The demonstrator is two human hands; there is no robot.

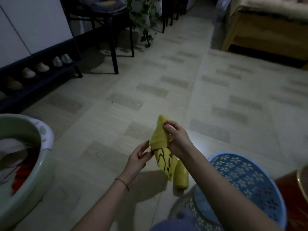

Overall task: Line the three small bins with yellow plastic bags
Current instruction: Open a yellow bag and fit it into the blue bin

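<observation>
A folded yellow plastic bag [160, 135] with black print hangs in the air above the floor. My right hand [175, 137] is shut on its upper part, thumb and fingers pinching the fold. My left hand [139, 157] pinches the bag's left edge with its fingertips. A roll of yellow bags [181, 176] hangs below the bag, still joined to it. A blue perforated bin [246, 179] stands on the floor under my right forearm. A grey perforated bin [185, 205] sits in front of it, partly hidden by my arm.
A large green basin [38, 165] holding cloth stands at the left. A dark shoe rack [38, 75] with shoes runs along the left wall, with black chair legs [114, 52] beyond. A wooden bed frame [260, 32] is at the far right. A reddish-brown object [293, 202] is at the right edge.
</observation>
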